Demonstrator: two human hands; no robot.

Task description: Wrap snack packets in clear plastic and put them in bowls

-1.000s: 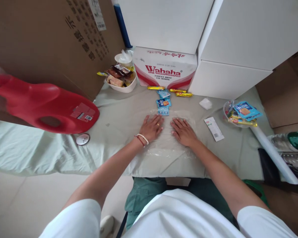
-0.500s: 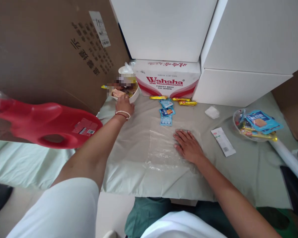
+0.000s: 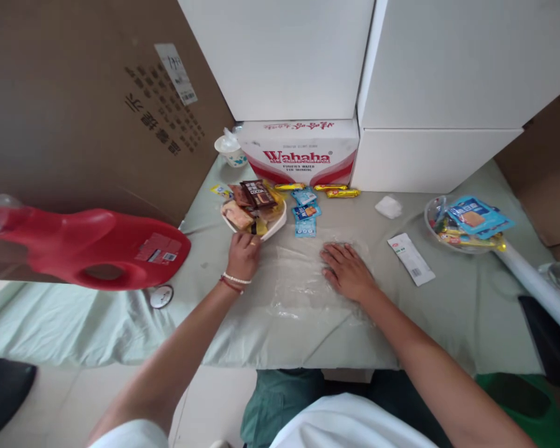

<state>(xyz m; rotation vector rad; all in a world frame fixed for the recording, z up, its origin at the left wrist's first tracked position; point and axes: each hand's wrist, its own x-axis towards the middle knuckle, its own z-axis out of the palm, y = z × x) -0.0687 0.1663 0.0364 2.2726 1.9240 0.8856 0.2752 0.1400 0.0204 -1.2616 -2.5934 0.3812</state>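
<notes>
My left hand (image 3: 243, 254) grips the near rim of a white bowl (image 3: 276, 226) piled with snack packets. The bowl sits on the pale green cloth left of the middle. My right hand (image 3: 346, 270) lies flat, fingers spread, on a clear plastic sheet (image 3: 298, 280) spread over the cloth. Just beyond the sheet lie small blue sachets (image 3: 306, 213) and yellow wrapped bars (image 3: 330, 188).
A red jug (image 3: 88, 247) lies on its side at the left. A Wahaha carton (image 3: 299, 151), white boxes and a big cardboard box stand behind. A glass bowl of snacks (image 3: 466, 225), a white label strip (image 3: 410, 258), a wad of tissue (image 3: 387, 206) and a paper cup (image 3: 228, 151) are nearby.
My left hand left the plastic sheet, reached to the white bowl at the back left, and has drawn it toward me. My right hand stayed flat on the sheet.
</notes>
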